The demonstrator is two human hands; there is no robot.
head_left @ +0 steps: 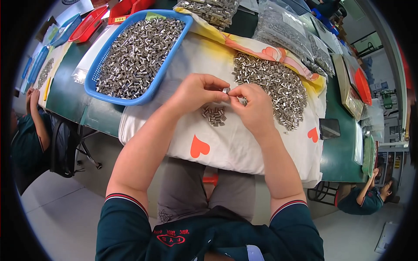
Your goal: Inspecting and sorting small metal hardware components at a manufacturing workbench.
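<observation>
My left hand (197, 93) pinches a small shiny metal sleeve (226, 90) between thumb and fingertips, above a cloth-covered table. Close against it, the thumb and forefinger of my right hand (253, 106) are pressed together at the same piece. More metal shows under the curled fingers of the right hand, partly hidden. Below the two hands lies a small heap of metal sleeves (214, 116). A much larger pile of such sleeves (287, 93) spreads over the cloth to the right of my right hand.
A blue plastic basket (146, 99) full of sleeves stands at the left on the white cloth (174, 138). Clear bags of metal parts (283, 32) lie at the back. A dark flat object (329, 128) rests at the right. Co-workers sit at both sides.
</observation>
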